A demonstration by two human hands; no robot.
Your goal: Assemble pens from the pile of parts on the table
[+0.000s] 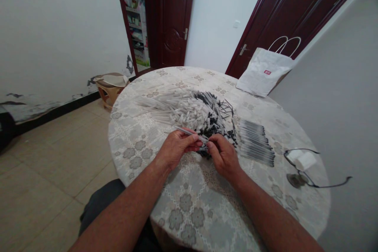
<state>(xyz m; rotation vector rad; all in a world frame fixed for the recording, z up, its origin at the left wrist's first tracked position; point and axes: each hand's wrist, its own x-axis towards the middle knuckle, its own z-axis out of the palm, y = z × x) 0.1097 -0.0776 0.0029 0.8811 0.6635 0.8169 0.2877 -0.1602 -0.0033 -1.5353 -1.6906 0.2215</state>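
Note:
My left hand point(176, 146) is closed on a slim grey-white pen barrel point(183, 129), which sticks out past the fingers toward the left. Close beside it, my right hand point(223, 156) pinches with thumb and forefinger near the barrel's other end; what lies in that pinch is too small to make out. Just beyond both hands spreads a heap of whitish translucent pen barrels point(174, 106). Small black pieces point(212, 124) and thin dark sticks point(226, 108) lie along its right side. To the right, a neat row of dark-filled pens point(256, 141) rests on the cloth.
A patterned cloth covers the round table point(189, 204). At its right edge lie eyeglasses point(304, 175) beside a white folded wad point(305, 160). A white paper bag point(264, 71) stands at the back right, and a stool point(110, 86) is on the floor at left.

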